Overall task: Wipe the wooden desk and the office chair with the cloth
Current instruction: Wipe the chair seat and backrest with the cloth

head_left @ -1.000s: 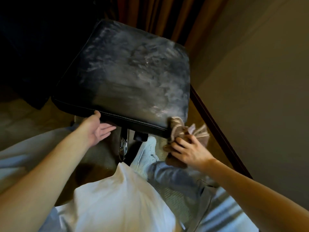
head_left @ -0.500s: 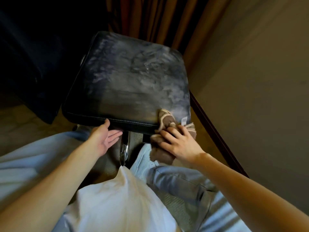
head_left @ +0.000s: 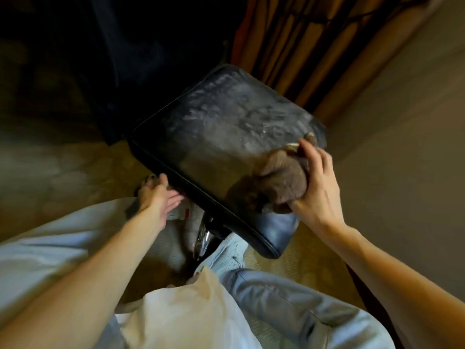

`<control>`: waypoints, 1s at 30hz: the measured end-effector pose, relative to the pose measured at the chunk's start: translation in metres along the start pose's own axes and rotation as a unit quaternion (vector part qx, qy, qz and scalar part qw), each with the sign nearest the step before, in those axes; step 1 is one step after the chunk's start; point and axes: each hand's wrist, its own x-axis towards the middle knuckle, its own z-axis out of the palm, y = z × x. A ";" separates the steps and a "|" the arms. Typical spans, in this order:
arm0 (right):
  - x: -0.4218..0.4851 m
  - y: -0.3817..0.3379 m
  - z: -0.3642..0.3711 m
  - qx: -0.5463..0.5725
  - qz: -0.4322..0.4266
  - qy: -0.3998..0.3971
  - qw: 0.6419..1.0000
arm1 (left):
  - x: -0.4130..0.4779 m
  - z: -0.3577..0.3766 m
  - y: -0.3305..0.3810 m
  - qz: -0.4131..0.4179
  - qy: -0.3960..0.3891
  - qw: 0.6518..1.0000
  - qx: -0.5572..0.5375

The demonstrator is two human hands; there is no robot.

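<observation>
On dusty black seat: bunched brown cloth (right hand gripping).

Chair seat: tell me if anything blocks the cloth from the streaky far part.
Nothing visible does. The right hand presses the cloth on the chair seat near its right edge; the whitish streaks beyond lie open.
</observation>
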 end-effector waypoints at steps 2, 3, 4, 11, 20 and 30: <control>0.019 -0.018 0.012 0.097 0.074 0.034 0.992 | 0.003 -0.009 0.001 -0.001 0.008 0.999 -0.051; 0.029 -0.027 0.019 0.124 0.090 0.039 0.987 | 0.002 -0.011 0.002 -0.002 0.004 0.998 -0.060; 0.039 -0.035 0.025 0.129 0.088 0.036 0.987 | 0.001 -0.010 0.002 0.003 -0.002 0.998 -0.056; 0.133 -0.096 0.075 0.040 -0.039 -0.008 0.998 | 0.004 -0.019 -0.002 -0.001 -0.056 0.998 0.010; 0.253 -0.173 0.150 -0.166 -0.021 -0.280 0.945 | 0.029 -0.041 0.016 -0.023 -0.060 0.998 0.012; 0.299 -0.154 0.220 -0.146 -0.001 -0.285 0.947 | 0.053 -0.065 0.028 -0.058 -0.091 0.994 0.034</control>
